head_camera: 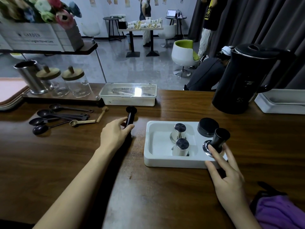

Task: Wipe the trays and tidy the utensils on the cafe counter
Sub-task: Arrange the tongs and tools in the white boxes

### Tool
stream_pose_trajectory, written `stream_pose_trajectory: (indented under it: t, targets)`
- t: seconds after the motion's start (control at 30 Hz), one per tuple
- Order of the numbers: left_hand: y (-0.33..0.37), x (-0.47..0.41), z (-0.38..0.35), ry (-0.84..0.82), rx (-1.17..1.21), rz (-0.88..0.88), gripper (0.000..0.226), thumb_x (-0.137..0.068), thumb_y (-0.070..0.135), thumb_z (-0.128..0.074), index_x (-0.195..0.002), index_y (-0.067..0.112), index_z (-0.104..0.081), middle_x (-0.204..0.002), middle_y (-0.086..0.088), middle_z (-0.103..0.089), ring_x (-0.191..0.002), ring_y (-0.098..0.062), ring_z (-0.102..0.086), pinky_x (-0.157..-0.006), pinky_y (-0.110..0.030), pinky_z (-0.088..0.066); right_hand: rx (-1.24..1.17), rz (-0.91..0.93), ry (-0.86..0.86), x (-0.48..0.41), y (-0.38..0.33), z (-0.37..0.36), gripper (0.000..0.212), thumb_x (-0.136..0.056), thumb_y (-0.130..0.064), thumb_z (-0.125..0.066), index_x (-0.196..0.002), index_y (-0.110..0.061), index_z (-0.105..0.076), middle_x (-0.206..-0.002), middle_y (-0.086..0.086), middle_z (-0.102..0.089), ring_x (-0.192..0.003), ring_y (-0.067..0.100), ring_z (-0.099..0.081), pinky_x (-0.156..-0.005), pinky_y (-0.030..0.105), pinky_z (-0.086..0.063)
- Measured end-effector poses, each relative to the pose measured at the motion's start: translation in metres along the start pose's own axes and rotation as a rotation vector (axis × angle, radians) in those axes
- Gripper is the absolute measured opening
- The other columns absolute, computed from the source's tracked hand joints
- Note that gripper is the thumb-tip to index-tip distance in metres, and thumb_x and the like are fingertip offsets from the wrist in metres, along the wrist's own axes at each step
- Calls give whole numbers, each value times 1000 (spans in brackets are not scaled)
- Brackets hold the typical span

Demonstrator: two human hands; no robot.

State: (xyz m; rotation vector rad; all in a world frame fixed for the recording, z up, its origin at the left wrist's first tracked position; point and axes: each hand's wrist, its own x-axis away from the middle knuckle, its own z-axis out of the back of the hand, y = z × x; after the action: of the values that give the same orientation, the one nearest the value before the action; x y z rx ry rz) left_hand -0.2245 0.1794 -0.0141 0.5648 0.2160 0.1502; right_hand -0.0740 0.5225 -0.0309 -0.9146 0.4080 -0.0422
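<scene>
Tidying is under way and, judging by the layout, roughly half complete. The white tray sits on the table in front of the person and already carries two steel cups standing upside down in its large recess, a round black cap at its far right corner, and a tamper in the near right seat.

The right hand rests at the tray's near right corner, fingers spread apart and fingertips touching the tamper's steel base; it is not clamped around the handle. The left hand is closed around a black rod-shaped tool that lies on the table just left of the tray.

Remaining work, as judged from this view:
- The black tool is not yet in the tray.
- The black measuring spoons and two wooden scoops lie loose and scattered on the table, well apart from the tray.
- No wiping cloth is visible in either hand; a purple fabric lies at the lower right edge, and its purpose cannot be determined. Whether any tray has been wiped cannot be determined.
</scene>
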Motion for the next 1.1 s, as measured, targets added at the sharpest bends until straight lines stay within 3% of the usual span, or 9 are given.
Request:
stream_pose_trajectory:
  t: [0.13,0.27,0.43,0.57,0.7,0.8,1.0,1.1]
  targets:
    - [6,5,-4,32,10,40,47,-91,47,-67,-135,35,-63,-111,1,-71,-105,-24,-66,-84,-38,-51,-1,5,-8,0,0,0,51,-86,-39,-61,-129,-65,-52,-161,-17,-28,-141,-2,-28,-111,28,-30]
    - [9,6,-7,58,26,72,37,-92,39,-64,-128,33,-69,-114,3,-75,-108,-25,-67,-86,-36,-50,15,2,-13,0,0,0,48,-85,-40,-60,-130,-55,-54,-162,-16,-27,-139,-7,-25,-108,21,-26]
    - [32,15,4,137,168,3,26,-92,32,-67,-117,32,-73,-101,8,-77,-99,-15,-70,-84,-34,-51,10,8,-13,-1,2,0,48,-86,-40,-61,-131,-54,-55,-162,-17,-28,-140,-5,-29,-107,19,-29]
    - [63,28,14,103,358,-108,26,-91,28,-72,-117,33,-75,-89,16,-74,-83,-2,-68,-83,-33,-56,2,13,-17,-1,2,1,47,-85,-43,-60,-131,-54,-56,-162,-16,-29,-132,-26,-25,-96,-2,-29]
    - [92,44,11,-14,468,-226,27,-90,22,-76,-116,28,-77,-92,15,-76,-80,2,-67,-81,-32,-59,-8,8,-19,0,3,1,47,-85,-51,-57,-130,-61,-54,-161,-21,-27,-141,-7,-31,-105,14,-30]
    - [106,53,2,-101,487,-259,24,-89,20,-77,-111,28,-79,-83,16,-74,-70,-3,-66,-75,-38,-59,3,9,-25,0,2,2,47,-86,-50,-56,-130,-66,-51,-162,-21,-26,-142,0,-32,-105,16,-31]
    - [104,64,-14,-121,347,-384,17,-86,19,-79,-102,26,-80,-70,30,-62,-71,13,-58,-73,-12,-39,11,12,-21,0,3,1,48,-89,-48,-56,-130,-70,-47,-162,-19,-26,-144,8,-36,-108,26,-37]
    - [97,62,-20,-104,243,-459,17,-87,24,-79,-103,28,-80,-62,36,-52,-79,21,-52,-84,-26,-38,24,18,-21,0,4,1,50,-92,-41,-61,-131,-69,-47,-163,-20,-25,-144,7,-35,-110,29,-38]
